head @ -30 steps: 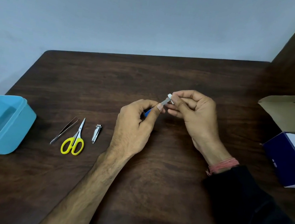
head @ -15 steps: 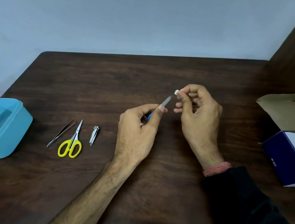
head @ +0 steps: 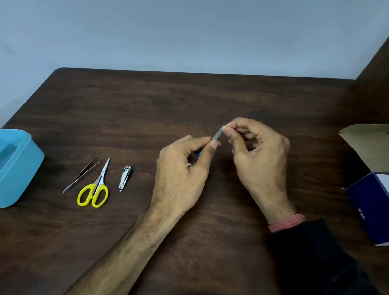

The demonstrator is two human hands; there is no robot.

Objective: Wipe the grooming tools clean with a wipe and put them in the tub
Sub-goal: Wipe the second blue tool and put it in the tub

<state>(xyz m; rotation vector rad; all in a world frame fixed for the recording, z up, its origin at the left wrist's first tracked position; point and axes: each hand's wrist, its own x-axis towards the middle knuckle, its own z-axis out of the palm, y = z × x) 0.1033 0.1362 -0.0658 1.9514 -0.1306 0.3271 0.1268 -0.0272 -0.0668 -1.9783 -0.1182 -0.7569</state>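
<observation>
The right hand (head: 257, 159) pinches a small white wipe (head: 223, 128) against the tip of the nail file (head: 216, 134). The left hand (head: 181, 170) grips the file's blue handle, steadying it above the table (head: 201, 245). Tweezers (head: 81, 174), scissors (head: 96, 187) and clippers (head: 125, 178) lie beside the tub (head: 15, 175), apparently unwiped.

An open blue-and-white cardboard box (head: 384, 207) sits at the right edge of the dark wooden table (head: 144, 107) — flap raised.
</observation>
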